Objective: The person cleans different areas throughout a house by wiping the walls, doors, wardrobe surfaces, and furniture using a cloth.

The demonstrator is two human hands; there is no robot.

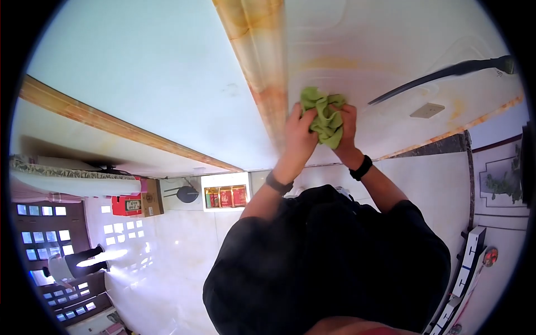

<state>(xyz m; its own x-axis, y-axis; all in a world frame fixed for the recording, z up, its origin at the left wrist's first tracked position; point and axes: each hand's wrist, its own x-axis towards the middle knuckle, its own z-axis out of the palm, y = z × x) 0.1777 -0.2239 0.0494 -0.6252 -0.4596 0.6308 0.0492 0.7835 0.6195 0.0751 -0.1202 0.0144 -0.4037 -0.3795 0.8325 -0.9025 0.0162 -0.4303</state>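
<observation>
A crumpled green cloth (325, 118) is bunched between my two hands, in front of a pale glossy wall panel (357, 84). My left hand (300, 133) grips its left side, the fingers curled into the folds. On the other side, my right hand (348, 124) is closed on the cloth's right edge. Both hands are just right of an orange-and-cream marbled trim strip (254, 50). Whether the cloth presses on the panel cannot be made out.
A long dark curved object (446, 75) and a wall socket (427, 110) are to the right. Lower left are a white box of red packages (225, 192), a dark pan-like object (187, 194) and a red carton (126, 205). Another person (72, 265) is near the windowed doors.
</observation>
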